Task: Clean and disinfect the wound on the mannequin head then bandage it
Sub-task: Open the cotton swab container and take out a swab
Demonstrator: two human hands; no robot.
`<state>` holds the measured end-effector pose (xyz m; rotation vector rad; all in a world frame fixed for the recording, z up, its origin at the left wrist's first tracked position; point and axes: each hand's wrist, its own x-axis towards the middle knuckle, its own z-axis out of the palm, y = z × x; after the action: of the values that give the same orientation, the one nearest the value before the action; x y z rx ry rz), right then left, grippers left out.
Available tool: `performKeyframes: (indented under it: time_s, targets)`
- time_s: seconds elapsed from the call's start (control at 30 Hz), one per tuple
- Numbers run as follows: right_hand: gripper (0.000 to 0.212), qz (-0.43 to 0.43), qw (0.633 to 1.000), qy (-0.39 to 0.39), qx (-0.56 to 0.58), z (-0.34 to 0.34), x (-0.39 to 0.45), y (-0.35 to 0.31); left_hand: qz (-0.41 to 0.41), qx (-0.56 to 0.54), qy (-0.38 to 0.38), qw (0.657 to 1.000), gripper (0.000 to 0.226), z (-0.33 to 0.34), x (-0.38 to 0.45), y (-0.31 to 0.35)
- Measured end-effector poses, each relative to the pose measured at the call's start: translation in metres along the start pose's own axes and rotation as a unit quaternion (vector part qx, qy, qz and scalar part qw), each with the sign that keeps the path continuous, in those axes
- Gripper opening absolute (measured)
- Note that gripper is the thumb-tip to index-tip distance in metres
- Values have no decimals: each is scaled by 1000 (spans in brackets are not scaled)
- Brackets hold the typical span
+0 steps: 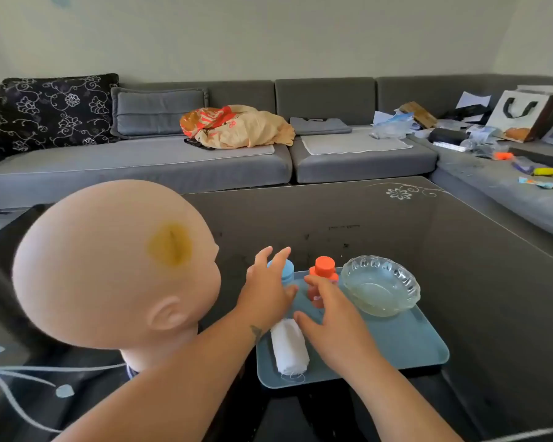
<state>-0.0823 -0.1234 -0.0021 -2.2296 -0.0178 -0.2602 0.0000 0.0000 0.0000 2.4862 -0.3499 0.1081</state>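
Note:
A bald mannequin head [109,266] stands at the left of the dark table, with a yellow-brown stained wound [170,244] on its side. To its right lies a light blue tray [406,339] holding a white bandage roll [289,346], a blue-capped bottle [286,270], an orange-capped bottle [323,269] and a glass bowl [380,285]. My left hand [267,288] hovers with spread fingers in front of the blue-capped bottle. My right hand [329,317] reaches over the tray with fingers extended, in front of the orange bottle and beside the bandage roll. Neither hand holds anything.
The dark glass table [396,224] is ringed by a grey corner sofa [173,161]. On the sofa lie a patterned cushion [56,111], an orange bag [237,126] and scattered papers and packaging [479,132] at the right.

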Motion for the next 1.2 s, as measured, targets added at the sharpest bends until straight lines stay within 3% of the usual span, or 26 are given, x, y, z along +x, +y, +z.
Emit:
performKeyframes:
  time_s: [0.4,0.63,0.9,1.2]
  targets:
    - [57,2,1000,-4,18,-9,-1,-5,44,-90,37,994,59,-11,-17,13]
    - [80,-53,997,26,-49,-4,-13,-11,45,-183,22,982,51,-31,-52,21]
    - [52,-114,992,27,-38,-5,-30,-22,50,-205,15,977,42,-49,-92,22]
    - [52,-179,968,39,-174,-1,-58,-27,34,-194,20,980,41,-55,-131,1]
